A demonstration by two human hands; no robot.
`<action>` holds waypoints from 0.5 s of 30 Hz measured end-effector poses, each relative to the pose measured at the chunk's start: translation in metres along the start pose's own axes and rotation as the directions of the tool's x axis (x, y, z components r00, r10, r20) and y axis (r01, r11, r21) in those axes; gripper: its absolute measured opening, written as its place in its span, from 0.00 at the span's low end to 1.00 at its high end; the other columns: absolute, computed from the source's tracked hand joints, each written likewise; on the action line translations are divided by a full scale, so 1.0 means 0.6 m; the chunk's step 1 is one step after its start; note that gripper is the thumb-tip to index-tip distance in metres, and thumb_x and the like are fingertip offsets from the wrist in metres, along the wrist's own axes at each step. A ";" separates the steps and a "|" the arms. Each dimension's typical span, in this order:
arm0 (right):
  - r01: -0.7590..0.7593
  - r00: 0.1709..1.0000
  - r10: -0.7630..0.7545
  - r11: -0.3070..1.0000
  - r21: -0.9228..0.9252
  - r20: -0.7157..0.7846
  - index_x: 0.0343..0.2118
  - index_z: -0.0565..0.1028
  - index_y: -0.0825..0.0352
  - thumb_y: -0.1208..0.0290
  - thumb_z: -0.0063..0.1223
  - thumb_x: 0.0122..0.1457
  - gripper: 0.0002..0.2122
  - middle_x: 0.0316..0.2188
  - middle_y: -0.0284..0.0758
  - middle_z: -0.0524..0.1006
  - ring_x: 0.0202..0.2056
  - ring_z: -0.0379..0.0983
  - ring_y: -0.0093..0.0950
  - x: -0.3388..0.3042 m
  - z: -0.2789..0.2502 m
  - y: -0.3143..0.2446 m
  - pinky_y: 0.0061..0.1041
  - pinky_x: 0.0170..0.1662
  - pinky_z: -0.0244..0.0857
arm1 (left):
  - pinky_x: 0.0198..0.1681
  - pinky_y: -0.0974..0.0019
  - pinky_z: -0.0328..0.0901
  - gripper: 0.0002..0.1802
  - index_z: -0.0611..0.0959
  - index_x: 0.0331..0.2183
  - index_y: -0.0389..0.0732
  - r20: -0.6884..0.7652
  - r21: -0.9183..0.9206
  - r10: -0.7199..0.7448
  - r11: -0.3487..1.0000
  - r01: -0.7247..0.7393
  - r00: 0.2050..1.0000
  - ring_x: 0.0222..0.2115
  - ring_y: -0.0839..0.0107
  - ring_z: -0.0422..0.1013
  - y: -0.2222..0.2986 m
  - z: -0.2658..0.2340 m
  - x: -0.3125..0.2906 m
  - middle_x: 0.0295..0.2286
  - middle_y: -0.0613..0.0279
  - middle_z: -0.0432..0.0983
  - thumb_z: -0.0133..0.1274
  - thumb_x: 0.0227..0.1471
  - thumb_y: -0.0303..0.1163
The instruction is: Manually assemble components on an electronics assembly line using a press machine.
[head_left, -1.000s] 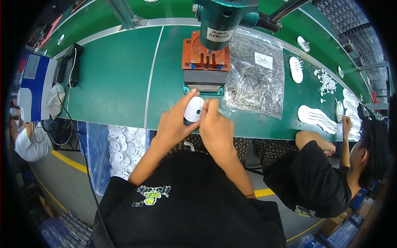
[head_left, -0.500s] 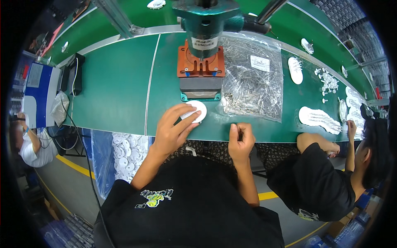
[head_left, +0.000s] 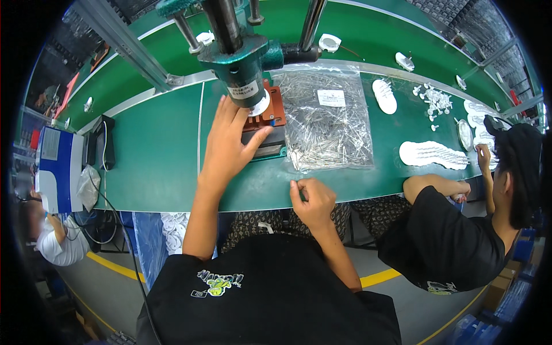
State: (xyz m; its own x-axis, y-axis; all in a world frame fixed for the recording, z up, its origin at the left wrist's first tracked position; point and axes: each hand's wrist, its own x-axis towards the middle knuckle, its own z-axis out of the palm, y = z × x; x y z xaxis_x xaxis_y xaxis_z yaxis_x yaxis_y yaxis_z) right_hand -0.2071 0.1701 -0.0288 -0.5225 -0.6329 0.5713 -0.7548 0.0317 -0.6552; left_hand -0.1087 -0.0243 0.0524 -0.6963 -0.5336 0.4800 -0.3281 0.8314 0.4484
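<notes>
My left hand [head_left: 227, 138] reaches up to the press, its fingers stretched along the left edge of a white plastic disc [head_left: 263, 107]. The thumb stands apart from the disc. The disc lies on the orange fixture [head_left: 278, 106], directly below the green press head [head_left: 238, 75], which hides part of it and some fingertips. My right hand [head_left: 313, 201] is closed near the table's front edge, thumb against the curled fingers. Whatever may be inside it is hidden. Beyond it lies a clear bag of thin metal pins [head_left: 330, 123].
On the right lie white plastic parts [head_left: 434, 155] and small white pieces [head_left: 437, 102]. A co-worker in black [head_left: 448, 241] sits at right. A blue-and-white box [head_left: 60, 167] stands far left. Below the table edge, a blue-lined container holds white discs [head_left: 174, 230].
My left hand has carried the white disc from the table's front up to the fixture, and its thumb has spread away. My right hand stays closed near the edge. The view has shifted.
</notes>
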 end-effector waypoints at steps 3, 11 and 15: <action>-0.173 0.981 0.157 0.974 0.146 0.117 0.23 0.75 0.66 0.77 0.61 0.55 0.06 0.19 0.33 0.76 0.17 0.71 0.30 0.013 -0.010 -0.010 0.26 0.21 0.62 | 0.57 0.54 0.60 0.33 0.74 0.53 0.34 -0.066 0.062 0.063 0.996 -0.059 0.996 0.54 0.43 0.64 -0.001 0.009 -0.005 0.54 0.42 0.66 0.64 0.48 0.38; 0.609 0.619 -0.514 0.792 -0.051 -0.593 0.60 0.63 0.75 0.77 0.52 0.60 0.25 0.53 0.50 0.72 0.54 0.66 0.46 0.373 -0.116 -0.174 0.39 0.54 0.62 | 0.56 0.54 0.61 0.38 0.72 0.55 0.38 -0.109 -0.197 -0.025 0.980 0.003 0.994 0.54 0.48 0.63 -0.010 0.017 0.011 0.52 0.48 0.67 0.68 0.43 0.37; 0.533 0.795 -0.354 0.796 0.288 -0.492 0.32 0.74 0.71 0.70 0.51 0.63 0.09 0.25 0.41 0.76 0.25 0.71 0.31 0.549 -0.098 -0.219 0.28 0.30 0.64 | 0.56 0.57 0.60 0.36 0.70 0.55 0.37 -0.176 -0.179 0.085 0.977 -0.116 0.981 0.54 0.50 0.64 -0.042 0.057 0.000 0.51 0.47 0.67 0.62 0.44 0.28</action>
State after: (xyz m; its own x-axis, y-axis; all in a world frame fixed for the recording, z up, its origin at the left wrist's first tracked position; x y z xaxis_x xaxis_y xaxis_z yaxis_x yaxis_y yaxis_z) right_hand -0.3035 0.0028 0.2745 -0.3431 -0.1343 0.9297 -0.7648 -0.5347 -0.3595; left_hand -0.1222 -0.0398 0.0155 -0.5980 -0.4802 0.6417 -0.1252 0.8468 0.5170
